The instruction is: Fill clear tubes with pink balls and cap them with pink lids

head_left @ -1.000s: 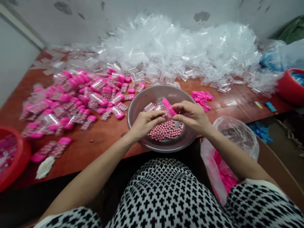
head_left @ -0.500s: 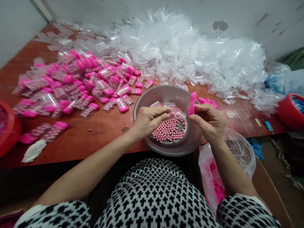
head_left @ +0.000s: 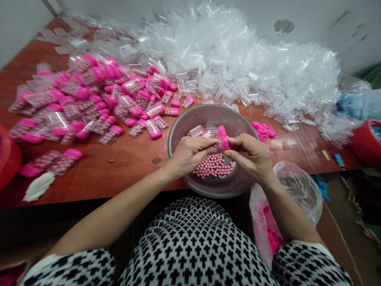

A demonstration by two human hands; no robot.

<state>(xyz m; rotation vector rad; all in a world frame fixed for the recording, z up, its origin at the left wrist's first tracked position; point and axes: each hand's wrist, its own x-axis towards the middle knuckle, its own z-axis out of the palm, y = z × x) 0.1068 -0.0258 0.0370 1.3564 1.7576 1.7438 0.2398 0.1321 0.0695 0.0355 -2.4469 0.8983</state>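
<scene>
Presently, right hand (head_left: pixel 251 157) pinches pink cap (head_left: pixel 223 138) closed-fingered; left hand (head_left: pixel 190 153) grips a small clear case, mostly hidden, above metal bowl (head_left: pixel 181 131) of pink beads (head_left: pixel 212 167).

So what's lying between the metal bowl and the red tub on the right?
Head view: a small pile of pink caps beside the metal bowl, then tabletop with stray clear cases before the red tub.

The bowl (head_left: pixel 205 117) is dull grey metal, its pellets (head_left: pixel 212 167) matt, the pink cap (head_left: pixel 222 138) above them smooth glossy plastic. The table (head_left: pixel 127 163) looks like reddish wood with a slight sheen; the heap (head_left: pixel 238 59) behind is clear, glinting plastic.
</scene>
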